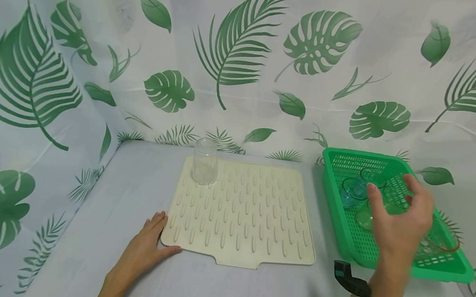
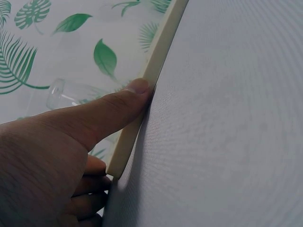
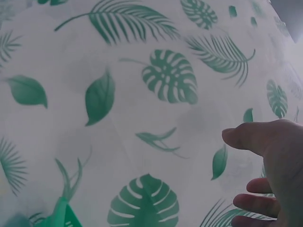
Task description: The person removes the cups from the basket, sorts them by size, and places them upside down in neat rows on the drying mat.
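A cream draining board (image 1: 241,210) with raised ridges lies on the table. On its back left part stands a clear glass (image 1: 205,162), seemingly upside down; the glass (image 2: 71,93) also shows in the left wrist view. My left hand (image 1: 142,244) holds the board's front left corner, thumb on the front edge and fingers along the left side. Above a green basket (image 1: 342,245) hovers my right hand (image 1: 403,224), thumb and fingers spread apart with nothing between them. Several glasses lie in the basket, including a bluish glass (image 1: 353,191); my right hand partly hides them.
A white curtain (image 1: 240,120) with green leaf prints hangs behind the table and along its left side. The pale tablecloth (image 1: 134,172) surrounds the board. A red-rimmed glass (image 1: 439,244) lies at the basket's right side.
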`<move>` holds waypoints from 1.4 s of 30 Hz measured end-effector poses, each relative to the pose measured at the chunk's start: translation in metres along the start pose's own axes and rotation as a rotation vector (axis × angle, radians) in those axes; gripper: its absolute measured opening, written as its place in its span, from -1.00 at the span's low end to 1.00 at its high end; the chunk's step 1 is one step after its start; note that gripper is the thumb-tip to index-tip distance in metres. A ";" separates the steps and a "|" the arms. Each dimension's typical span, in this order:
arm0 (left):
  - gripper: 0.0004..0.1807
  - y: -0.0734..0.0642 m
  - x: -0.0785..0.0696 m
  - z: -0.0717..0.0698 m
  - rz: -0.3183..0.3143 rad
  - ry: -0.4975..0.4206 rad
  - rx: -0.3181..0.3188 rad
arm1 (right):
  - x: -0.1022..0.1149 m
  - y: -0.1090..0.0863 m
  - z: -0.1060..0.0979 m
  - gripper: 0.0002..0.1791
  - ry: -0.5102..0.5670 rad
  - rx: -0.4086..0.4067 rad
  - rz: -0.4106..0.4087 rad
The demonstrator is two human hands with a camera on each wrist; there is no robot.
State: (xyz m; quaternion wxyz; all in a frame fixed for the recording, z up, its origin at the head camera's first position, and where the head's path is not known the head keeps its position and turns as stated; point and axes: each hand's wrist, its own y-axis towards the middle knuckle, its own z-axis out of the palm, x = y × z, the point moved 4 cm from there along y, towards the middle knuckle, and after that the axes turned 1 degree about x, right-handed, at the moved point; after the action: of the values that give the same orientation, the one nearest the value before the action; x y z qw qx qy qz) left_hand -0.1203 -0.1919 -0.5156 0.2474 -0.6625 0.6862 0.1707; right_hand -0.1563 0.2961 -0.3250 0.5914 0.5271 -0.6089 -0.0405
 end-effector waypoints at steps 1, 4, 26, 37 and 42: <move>0.17 0.000 0.000 0.000 0.000 0.001 0.000 | -0.002 0.001 -0.002 -0.35 -0.011 -0.006 0.014; 0.17 0.000 0.000 0.000 -0.002 0.003 0.000 | -0.011 0.003 -0.009 -0.34 -0.063 -0.023 0.083; 0.14 0.000 -0.001 -0.001 0.007 0.011 -0.012 | -0.066 0.013 -0.042 -0.23 -0.256 -0.086 0.283; 0.14 0.000 -0.001 0.000 0.017 0.010 -0.018 | -0.092 0.012 -0.053 -0.13 -0.360 -0.031 0.444; 0.14 0.000 -0.001 0.000 0.013 0.008 -0.013 | -0.102 0.009 -0.054 -0.07 -0.407 0.037 0.504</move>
State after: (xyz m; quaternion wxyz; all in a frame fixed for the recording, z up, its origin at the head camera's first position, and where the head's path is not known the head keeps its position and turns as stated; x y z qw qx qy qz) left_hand -0.1201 -0.1907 -0.5150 0.2392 -0.6603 0.6903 0.1740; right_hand -0.1463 0.4016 -0.3721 0.4392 0.3516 -0.8266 0.0137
